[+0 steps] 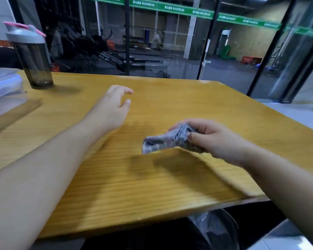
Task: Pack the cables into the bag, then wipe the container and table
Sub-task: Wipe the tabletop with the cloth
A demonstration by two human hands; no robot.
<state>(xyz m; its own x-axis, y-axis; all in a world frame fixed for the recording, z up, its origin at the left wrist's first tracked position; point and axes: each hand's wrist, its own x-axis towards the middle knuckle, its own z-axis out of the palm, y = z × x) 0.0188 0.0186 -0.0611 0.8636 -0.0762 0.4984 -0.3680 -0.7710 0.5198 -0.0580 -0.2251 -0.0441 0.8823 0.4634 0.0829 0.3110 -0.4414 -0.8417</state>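
A crumpled grey cloth (pixel 167 139) is being gripped by the right hand (pixel 212 139), fingers and thumb clamped around its bunched end, so that the loose end is sticking out to the left of that hand and hanging just above the worktop (pixel 170 94). It is judged that the cloth is being held wadded like this to give a firm pad for wiping. The cloth is looking mottled grey, creased and twisted into a short roll, its folds blurred. The left hand (pixel 114 107) is being held out further away and to the left of the right hand, fingers apart and slightly curled, holding nothing, perhaps to steady the body or reach ahead. The clear plastic container (pixel 4 89) is being seen well to the left of the left hand, at the worktop's edge, with a dark bottle (pixel 32 56) standing just beyond it. No cables are being shown on the worktop, so the packing is judged done and the wiping step is being carried out
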